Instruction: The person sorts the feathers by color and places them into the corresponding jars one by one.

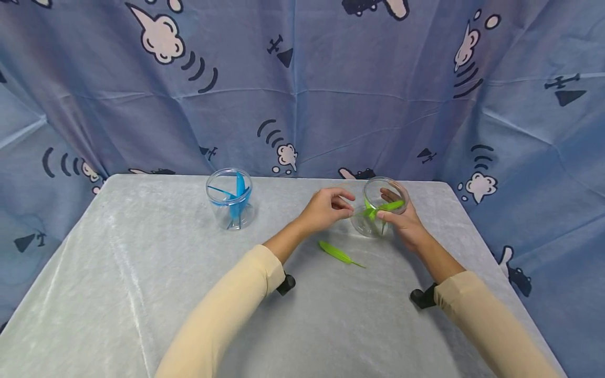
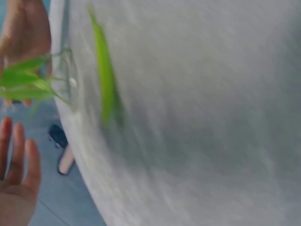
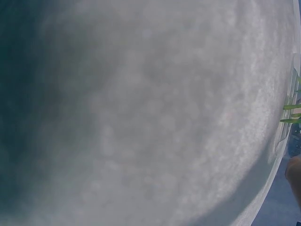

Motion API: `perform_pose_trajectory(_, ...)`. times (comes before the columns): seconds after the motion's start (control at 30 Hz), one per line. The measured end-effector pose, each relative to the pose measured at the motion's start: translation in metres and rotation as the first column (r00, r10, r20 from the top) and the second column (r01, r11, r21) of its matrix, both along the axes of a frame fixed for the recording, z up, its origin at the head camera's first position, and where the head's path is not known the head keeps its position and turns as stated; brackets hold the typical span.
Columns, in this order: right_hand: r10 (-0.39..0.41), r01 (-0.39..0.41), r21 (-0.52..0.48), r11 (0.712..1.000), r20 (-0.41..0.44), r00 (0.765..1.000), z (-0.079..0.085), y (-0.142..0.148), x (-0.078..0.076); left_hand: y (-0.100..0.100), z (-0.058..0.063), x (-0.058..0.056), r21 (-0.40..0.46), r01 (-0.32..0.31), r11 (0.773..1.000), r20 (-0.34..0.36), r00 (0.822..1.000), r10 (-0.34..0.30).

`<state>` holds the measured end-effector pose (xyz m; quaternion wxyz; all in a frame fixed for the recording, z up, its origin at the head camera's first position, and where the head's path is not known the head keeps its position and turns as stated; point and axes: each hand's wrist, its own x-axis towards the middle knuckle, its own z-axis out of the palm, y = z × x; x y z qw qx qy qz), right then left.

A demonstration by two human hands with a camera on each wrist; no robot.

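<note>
On the right side of the table, my right hand [image 1: 407,223] grips a clear glass jar [image 1: 366,228] from its right side. Green feathers [image 1: 391,205] stand in that jar, their tops spreading near the rim. Just left of the jar is my left hand [image 1: 326,209], its fingers loosely bent in the head view. The left wrist view shows the left hand's fingers [image 2: 18,155] apart, with nothing between them. A single green feather [image 1: 335,252] lies on the table below the left hand, its quill pointing to the lower right.
A second clear glass jar [image 1: 219,218] with blue feathers [image 1: 240,191] stands at the back, left of centre. The pale cloth-covered table [image 1: 142,294] ends at a blue patterned curtain [image 1: 331,79].
</note>
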<state>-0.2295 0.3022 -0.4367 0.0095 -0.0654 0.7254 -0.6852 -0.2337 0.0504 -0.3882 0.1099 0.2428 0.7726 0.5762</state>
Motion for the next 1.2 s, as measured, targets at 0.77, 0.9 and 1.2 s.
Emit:
perform_pose_trajectory(0.77, 0.004, -0.004, -0.023, 1.000, 0.019, 1.000, 0.004, -0.002, 0.002, -0.039, -0.047, 0.003, -0.230, 0.110, 0.967, 0.141, 0.987, -0.079)
perform_pose_trajectory(0.9, 0.000, 0.001, -0.019, 1.000, 0.015, 1.000, 0.004, -0.001, 0.002, -0.040, -0.050, 0.006, -0.219, 0.119, 0.968, 0.144, 0.986, -0.088)
perform_pose_trajectory(1.2, 0.006, -0.006, -0.037, 0.999, 0.008, 1.000, 0.003, -0.002, 0.002, -0.040, -0.056, 0.012, -0.198, 0.174, 0.965, 0.134, 0.980, -0.149)
